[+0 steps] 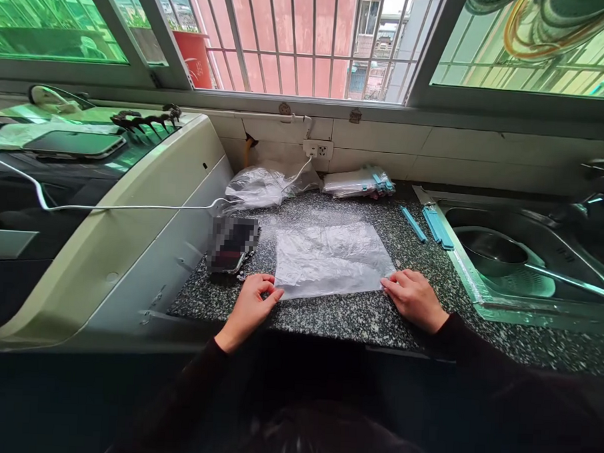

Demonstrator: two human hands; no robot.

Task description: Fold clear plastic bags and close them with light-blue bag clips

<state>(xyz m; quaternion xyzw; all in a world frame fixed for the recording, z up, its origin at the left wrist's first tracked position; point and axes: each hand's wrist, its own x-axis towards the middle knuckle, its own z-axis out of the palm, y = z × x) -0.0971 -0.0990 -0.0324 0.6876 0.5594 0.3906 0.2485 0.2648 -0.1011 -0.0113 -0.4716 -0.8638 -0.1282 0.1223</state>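
A clear plastic bag [330, 258] lies flat on the speckled granite counter [338, 315]. My left hand [251, 304] pinches the bag's near left corner, fingers curled. At the near right corner my right hand [414, 297] grips the bag's edge with bent fingers. Both hands rest on the counter near its front edge.
A washing machine [131, 246] with a phone [75, 143] and a white cable [132, 208] stands left. A blurred-out object [231, 243] sits beside the bag. More bags [358, 182] and blue strips [432, 225] lie behind. A steel sink [520, 263] holding a bowl is at the right.
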